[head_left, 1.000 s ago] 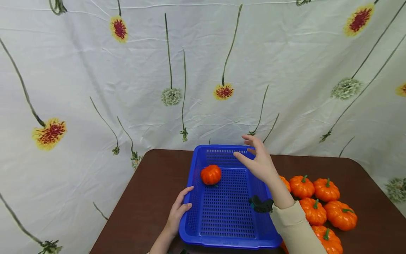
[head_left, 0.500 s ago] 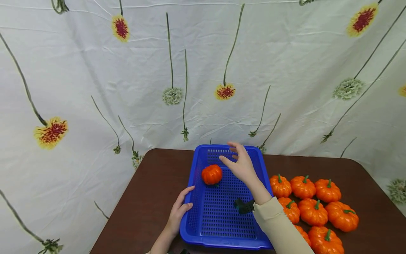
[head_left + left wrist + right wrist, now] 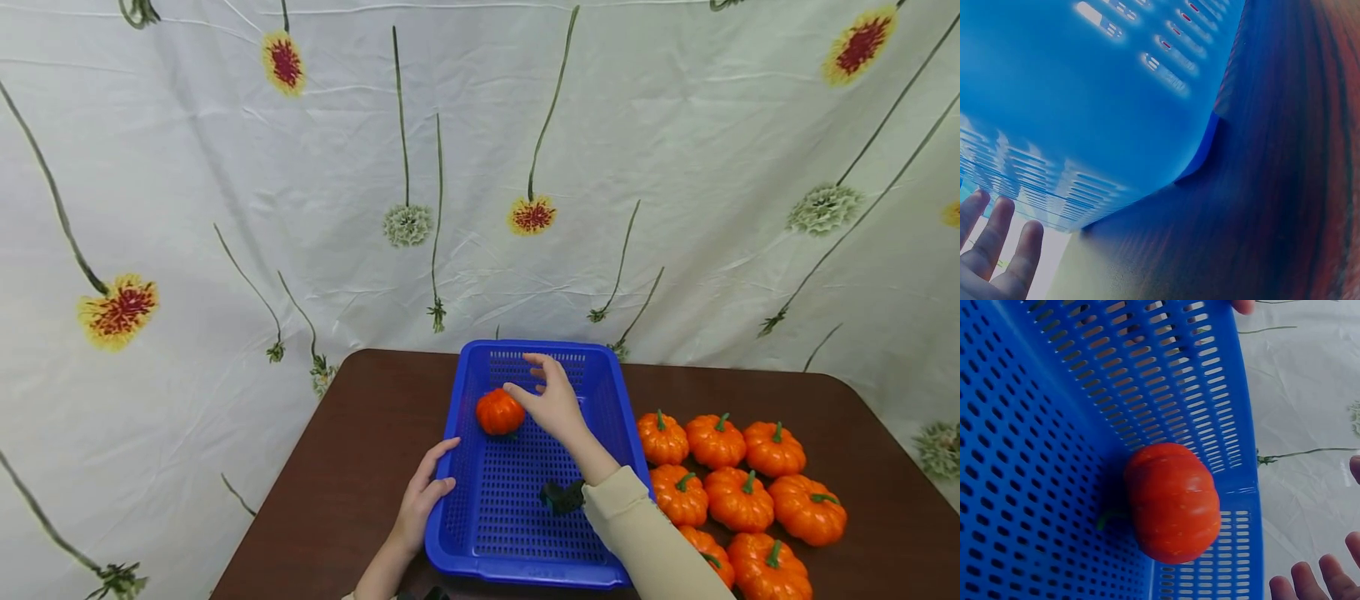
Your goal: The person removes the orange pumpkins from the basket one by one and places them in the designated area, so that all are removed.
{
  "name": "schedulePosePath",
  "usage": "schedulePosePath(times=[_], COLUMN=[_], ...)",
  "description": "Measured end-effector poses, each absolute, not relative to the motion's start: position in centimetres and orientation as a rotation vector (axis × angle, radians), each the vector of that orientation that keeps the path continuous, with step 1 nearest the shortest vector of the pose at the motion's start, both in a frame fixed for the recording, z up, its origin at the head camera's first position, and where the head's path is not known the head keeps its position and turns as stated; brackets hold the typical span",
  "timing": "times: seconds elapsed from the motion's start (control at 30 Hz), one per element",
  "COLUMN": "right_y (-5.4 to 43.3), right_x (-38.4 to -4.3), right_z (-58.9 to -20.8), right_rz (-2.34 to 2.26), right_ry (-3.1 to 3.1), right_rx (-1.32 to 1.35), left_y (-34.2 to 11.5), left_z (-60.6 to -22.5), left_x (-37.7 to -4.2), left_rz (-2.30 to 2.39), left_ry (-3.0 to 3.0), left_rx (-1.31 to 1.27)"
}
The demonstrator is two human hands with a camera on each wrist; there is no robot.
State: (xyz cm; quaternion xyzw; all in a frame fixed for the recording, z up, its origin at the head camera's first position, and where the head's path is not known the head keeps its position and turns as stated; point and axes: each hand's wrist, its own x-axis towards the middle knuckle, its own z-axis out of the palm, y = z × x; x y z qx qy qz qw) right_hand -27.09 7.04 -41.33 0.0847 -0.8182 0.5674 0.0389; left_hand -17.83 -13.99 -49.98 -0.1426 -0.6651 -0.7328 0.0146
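Note:
A blue perforated basket sits on the table, with one orange toy pumpkin in its far left corner. In the right wrist view that pumpkin lies tipped on its side, green stem pointing to the basket floor. My left hand rests at the basket's left rim, fingertips on the edge; the left wrist view has several fingers extended along the outer wall. My right hand hovers over the basket near the pumpkin, thumb and fingers spread, nothing between them.
Several more orange toy pumpkins stand in rows right of the basket on the dark brown table. A black wrist device is strapped under the right wrist. A flowered white cloth hangs behind the table.
My right hand has moved left and slightly down, from the basket's right side toward the pumpkin inside. The left hand, basket and pumpkin look unmoved.

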Motion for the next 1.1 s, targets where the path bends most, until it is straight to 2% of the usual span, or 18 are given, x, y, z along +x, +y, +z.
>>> schedulePosePath(times=[0.73,1.1], right_y=[5.8,5.9], right_x=[-27.6,-27.7], right_z=[-44.8,-45.6], right_rz=[1.579,1.633], right_ry=[-2.735,-2.766], right_rx=[0.168,0.228], left_y=[-13.9,-13.9], left_z=[-49.9,-49.8], left_x=[-17.8,-17.7], left_rz=[-2.267,-2.246], left_ry=[-2.087,-2.115], left_rx=[-0.417,-0.434])
